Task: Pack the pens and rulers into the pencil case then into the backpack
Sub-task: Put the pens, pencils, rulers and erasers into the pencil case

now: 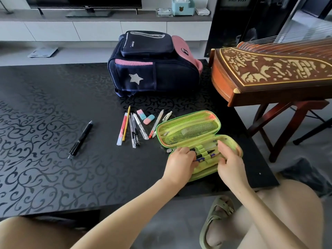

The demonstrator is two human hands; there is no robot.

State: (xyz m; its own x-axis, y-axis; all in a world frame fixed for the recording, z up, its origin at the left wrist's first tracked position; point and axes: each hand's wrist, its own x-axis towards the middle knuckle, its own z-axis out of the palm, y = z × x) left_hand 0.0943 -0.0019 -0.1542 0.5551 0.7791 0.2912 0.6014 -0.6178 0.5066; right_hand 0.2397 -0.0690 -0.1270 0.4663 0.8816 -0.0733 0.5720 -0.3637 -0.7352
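- Living room setup, low black table [53, 123] w/ a swirly vine pattern, TV unit along the back wall, carved wooden zither [273, 76] on a stand off to the right.
- Green pencil case [190, 130] lies open flat near the table's front right edge, mesh-pocket lid flipped away from the person, elastic-loop half closest to them.
- Left hand [179, 162] is on the left end of the loop row, fingers curled and pinching a dark pen [204, 152] that sits in the loops.
- Right hand [230, 159] rests on the right end of the same half, fingers bent loosely over the case edge; can't tell if it's actually gripping anything.
- Loose pens, a yellow pencil [126, 123], a clear ruler [122, 129] & two erasers [145, 116] lie just left of the case, beyond the left hand.
- One black pen [80, 139] lies well apart, further left.
- Navy/pink backpack [154, 63] is at the far side of the table, zipped, well beyond both hands.
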